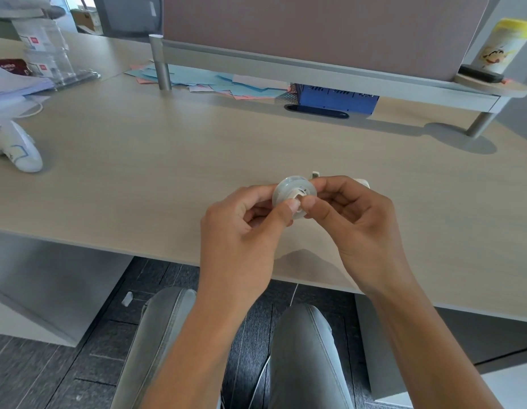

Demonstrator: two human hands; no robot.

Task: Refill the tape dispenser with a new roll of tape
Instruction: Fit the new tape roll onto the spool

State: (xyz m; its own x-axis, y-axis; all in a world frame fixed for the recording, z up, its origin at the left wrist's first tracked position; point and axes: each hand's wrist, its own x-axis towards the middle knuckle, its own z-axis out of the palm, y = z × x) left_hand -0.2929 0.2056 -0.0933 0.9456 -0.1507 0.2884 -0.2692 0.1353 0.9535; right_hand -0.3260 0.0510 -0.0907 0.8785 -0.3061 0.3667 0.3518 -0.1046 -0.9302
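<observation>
A clear roll of tape (287,188) with a white core is held above the light wooden desk (168,172), a little in from its front edge. My left hand (244,228) grips the roll from the left, its thumb pressed on the front face. My right hand (353,219) pinches the white core from the right with thumb and forefinger. Behind my right hand, small white parts of the tape dispenser (363,182) show on the desk; most of it is hidden by my fingers.
A white game controller (19,149) lies at the desk's left. Blue and pink papers (215,84) and a blue box (336,97) sit under the grey shelf (345,81) at the back. A clear stand (53,60) is at the far left, a yellow-topped bottle (498,45) at the far right.
</observation>
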